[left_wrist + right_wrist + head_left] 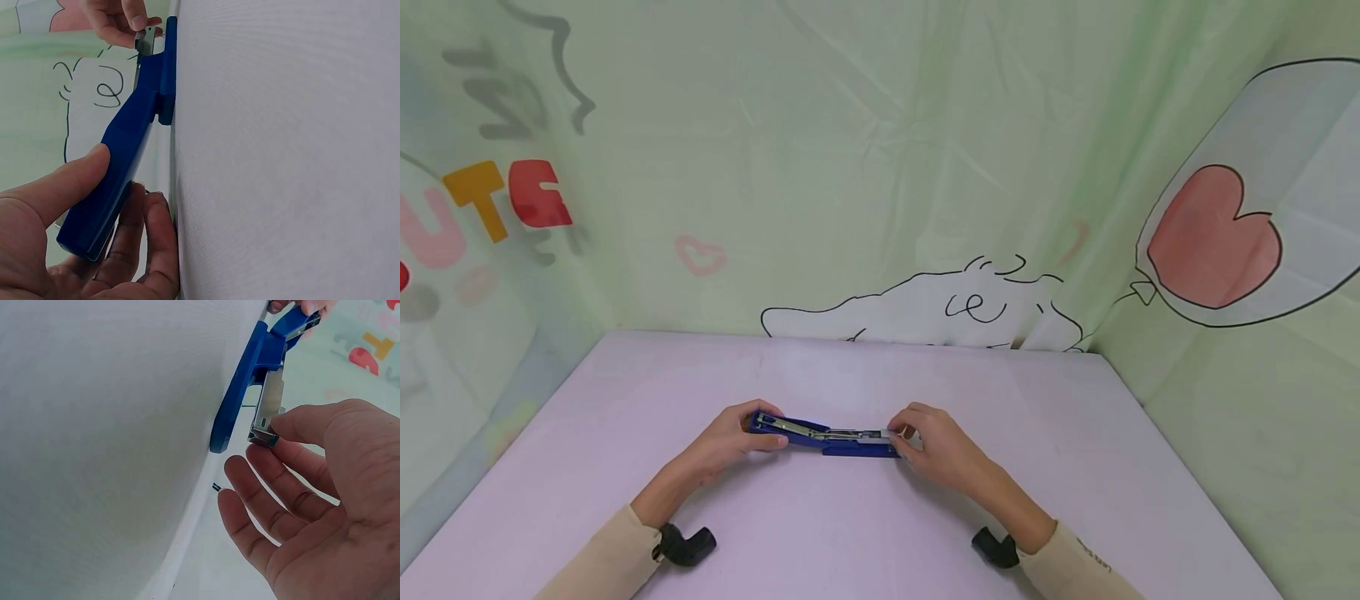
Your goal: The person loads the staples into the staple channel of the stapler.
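Note:
A blue stapler (859, 449) lies opened out flat, its top arm folded back to the left and its base low on the table. My left hand (724, 446) grips the folded-back top arm (115, 162), thumb along one side and fingers on the other. With thumb and forefinger, my right hand (951, 450) pinches the free end of the stapler's metal magazine (270, 403). The magazine stands a little apart from the blue base (240, 394), and a thin metal piece spans the gap. My other right fingers are loosely bent below it.
A pale lilac cloth covers the table (805, 533). Printed curtains (820, 167) hang along its back and sides. Black curved pieces sit at the left cuff (688, 547) and right cuff (996, 548).

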Tool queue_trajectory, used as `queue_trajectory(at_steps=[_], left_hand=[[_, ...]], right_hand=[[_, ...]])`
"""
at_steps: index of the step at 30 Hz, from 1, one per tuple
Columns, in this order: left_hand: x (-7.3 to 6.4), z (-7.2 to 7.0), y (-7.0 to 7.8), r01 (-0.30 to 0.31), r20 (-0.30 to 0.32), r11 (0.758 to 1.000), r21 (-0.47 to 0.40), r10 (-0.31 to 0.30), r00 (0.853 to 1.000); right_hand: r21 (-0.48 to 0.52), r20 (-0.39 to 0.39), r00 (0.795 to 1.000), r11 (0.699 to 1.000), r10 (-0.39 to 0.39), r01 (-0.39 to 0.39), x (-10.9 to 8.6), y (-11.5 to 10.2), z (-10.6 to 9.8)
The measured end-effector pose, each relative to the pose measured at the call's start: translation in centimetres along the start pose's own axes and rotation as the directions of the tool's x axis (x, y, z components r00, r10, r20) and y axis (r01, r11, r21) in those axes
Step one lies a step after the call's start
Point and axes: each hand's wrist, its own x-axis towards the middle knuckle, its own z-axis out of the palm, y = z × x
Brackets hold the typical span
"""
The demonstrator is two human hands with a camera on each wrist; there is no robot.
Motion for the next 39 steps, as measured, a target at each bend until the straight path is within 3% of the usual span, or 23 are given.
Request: queue_trajectory(at_steps=[39], left_hand=[[-0.05, 0.0, 0.06, 0.002, -0.009, 1.0, 0.009, -0.002, 1.0]], right_hand=[[0.014, 0.025, 0.999, 1.0, 0.023, -0.024, -0.09, 0.02, 0.05]])
